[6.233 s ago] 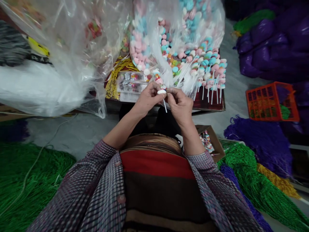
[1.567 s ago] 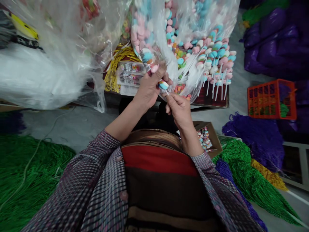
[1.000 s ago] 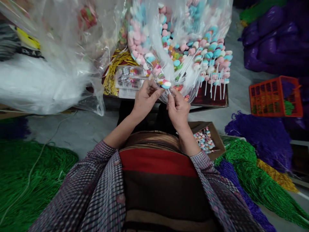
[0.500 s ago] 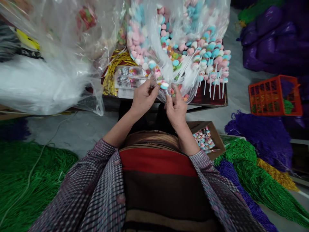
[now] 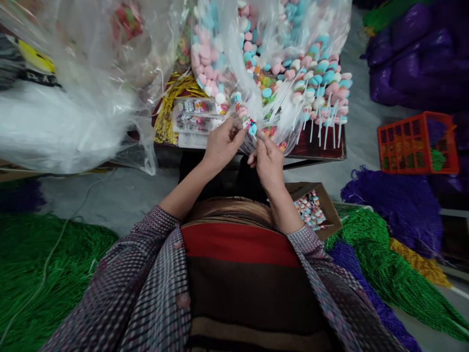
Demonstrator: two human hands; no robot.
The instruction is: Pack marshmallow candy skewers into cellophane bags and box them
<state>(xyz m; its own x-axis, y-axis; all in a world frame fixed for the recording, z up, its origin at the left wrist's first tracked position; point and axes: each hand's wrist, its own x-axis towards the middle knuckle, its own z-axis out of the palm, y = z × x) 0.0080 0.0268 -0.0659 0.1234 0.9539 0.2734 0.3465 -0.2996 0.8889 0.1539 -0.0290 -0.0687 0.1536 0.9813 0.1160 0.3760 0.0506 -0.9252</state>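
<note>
Between my two hands is a marshmallow skewer (image 5: 242,111), with pink, white and blue pieces and a clear wrapper with red and blue print around its lower end. My left hand (image 5: 224,143) is closed, thumb and forefinger pinching the wrapper's edge at the left. At the right, my right hand (image 5: 269,159) grips the short stick end below the candy with thumb and forefinger; its other fingers are curled. A stack of printed clear wrappers (image 5: 198,115) lies just left of my left hand, beside gold twist ties (image 5: 164,122).
Marshmallow skewers with white sticks (image 5: 326,88) are piled on the table's right end. Large clear bags of candy (image 5: 205,54) stand at the back. A cardboard box (image 5: 331,215) of wrapped skewers sits below right. An orange crate (image 5: 417,146) and green bead strands (image 5: 381,254) lie further right.
Printed wrapper now shows over the lower end of the skewer, where bare white and blue candy showed before. My left hand has shifted slightly right; both hands stay close together.
</note>
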